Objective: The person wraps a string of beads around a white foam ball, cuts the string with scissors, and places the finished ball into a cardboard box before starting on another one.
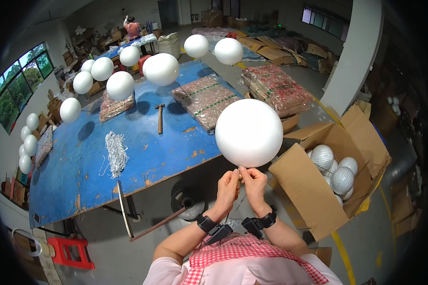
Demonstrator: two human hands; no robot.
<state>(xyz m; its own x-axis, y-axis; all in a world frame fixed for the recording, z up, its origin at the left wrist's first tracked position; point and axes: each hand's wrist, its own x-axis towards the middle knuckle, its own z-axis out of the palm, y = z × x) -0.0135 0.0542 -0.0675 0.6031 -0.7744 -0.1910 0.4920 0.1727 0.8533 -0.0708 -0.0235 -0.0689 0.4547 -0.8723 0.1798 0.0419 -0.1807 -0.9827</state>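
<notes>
A large white ball [249,133], smooth and round, stands just above my two hands in front of the blue table's near edge. My left hand [228,189] and my right hand [253,184] meet at its underside. Thumbs and fingertips are pinched together there, both hands closed. Whatever lies between the fingertips is too small and covered to name. A thin dark line runs down below the hands. Dark bands with small boxes sit on both wrists. On the table to the left lies a bundle of silver strands [116,154], with a hammer [160,118] farther back.
An open cardboard box [309,190] with several silver mirror-tiled balls [342,180] stands at my right. More white balls [120,86] line the blue table's [81,185] far and left sides. Wrapped packs [207,99] lie behind. A red stool [71,252] is lower left; another person [132,29] is far back.
</notes>
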